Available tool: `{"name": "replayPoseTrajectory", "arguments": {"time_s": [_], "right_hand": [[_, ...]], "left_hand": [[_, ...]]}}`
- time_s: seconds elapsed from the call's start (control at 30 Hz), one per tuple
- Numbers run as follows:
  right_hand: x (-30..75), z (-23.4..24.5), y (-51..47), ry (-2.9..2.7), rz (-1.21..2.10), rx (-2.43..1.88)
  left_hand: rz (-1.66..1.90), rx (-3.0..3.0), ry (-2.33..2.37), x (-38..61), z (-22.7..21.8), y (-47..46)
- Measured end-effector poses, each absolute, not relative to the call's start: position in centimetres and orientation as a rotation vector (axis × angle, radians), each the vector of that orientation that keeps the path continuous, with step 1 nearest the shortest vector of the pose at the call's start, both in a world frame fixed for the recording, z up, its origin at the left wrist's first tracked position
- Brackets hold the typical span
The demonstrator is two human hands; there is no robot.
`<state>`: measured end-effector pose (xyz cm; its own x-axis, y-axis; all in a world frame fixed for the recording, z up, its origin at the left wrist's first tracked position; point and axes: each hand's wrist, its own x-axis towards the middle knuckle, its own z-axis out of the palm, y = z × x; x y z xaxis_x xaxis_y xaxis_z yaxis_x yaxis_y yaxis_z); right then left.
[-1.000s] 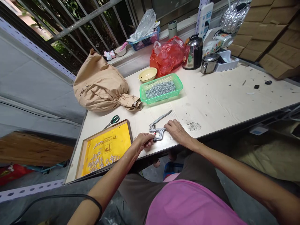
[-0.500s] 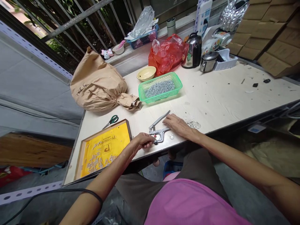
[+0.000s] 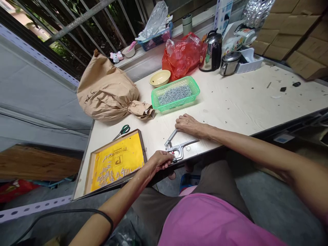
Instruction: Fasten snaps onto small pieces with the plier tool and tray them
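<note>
Metal snap-fastener pliers [image 3: 181, 151] lie at the table's front edge, their two handles spread wide and a spring near the pivot. My right hand [image 3: 188, 123] is closed over the end of the upper handle, fingers curled. At the jaw, my left hand [image 3: 162, 160] is pinched beside a small red part and a dark round die; whatever its fingertips hold is hidden. Left of it lies a shallow wooden tray [image 3: 144, 150] lined with yellow, with many small metal pieces in its lower part. A green basket [image 3: 176, 105] of small silvery pieces stands behind the pliers.
Green-handled scissors [image 3: 125, 129] lie behind the tray. A brown paper sack [image 3: 107, 90] rests at the left. Farther back are a cream bowl [image 3: 160, 78], a red plastic bag [image 3: 180, 58], a kettle [image 3: 210, 51] and a steel pot [image 3: 230, 64]. Cardboard [image 3: 289, 30] stands at the right.
My right hand has moved back and slightly left onto the upper handle's end. The pliers and my left hand have shifted slightly right and toward me.
</note>
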<state>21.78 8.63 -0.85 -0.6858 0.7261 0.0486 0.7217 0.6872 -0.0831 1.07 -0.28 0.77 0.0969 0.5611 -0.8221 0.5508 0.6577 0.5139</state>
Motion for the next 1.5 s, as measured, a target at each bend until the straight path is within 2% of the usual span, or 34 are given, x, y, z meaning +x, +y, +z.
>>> {"name": "replayPoseTrajectory", "arguments": {"time_s": [0.3, 0.5, 0.7, 0.8, 0.9, 0.97, 1.07, 1.3, 1.5], "right_hand": [[21.8, -0.1, 7.8, -2.818, 0.222, -1.267], [23.6, -0.4, 6.2, -2.854, 0.331, -1.138], [24.2, -0.3, 4.4, -2.87, 0.326, -1.229], [24.1, -0.3, 3.5, -2.833, 0.343, -1.285], [23.9, -0.2, 2.9, -2.797, 0.335, -1.294], [23.8, -0.1, 2.7, -2.789, 0.334, -1.304], [23.6, 0.2, 2.3, -2.783, 0.343, -1.348], [22.4, 0.8, 1.0, -2.747, 0.376, -1.425], [21.6, 0.0, 0.5, -2.698, 0.486, -1.44]], "left_hand": [[0.033, 0.897, 1.566, 1.1, 0.7, -0.4], [0.027, 0.894, 1.573, 1.4, 0.9, -0.4], [-0.004, 0.927, 1.583, 1.6, 1.4, -0.4], [-0.028, 1.234, 1.66, 1.2, 1.7, -0.9], [0.137, 1.853, 1.769, 1.4, 1.8, -1.7], [0.229, 2.212, 1.683, 2.1, 1.7, -2.0], [0.165, 2.525, 1.455, 3.7, 1.2, -1.5], [-0.148, 2.644, 1.367, 5.8, 1.2, 0.9], [-0.201, 2.618, 1.239, 5.0, 1.8, 1.7]]}}
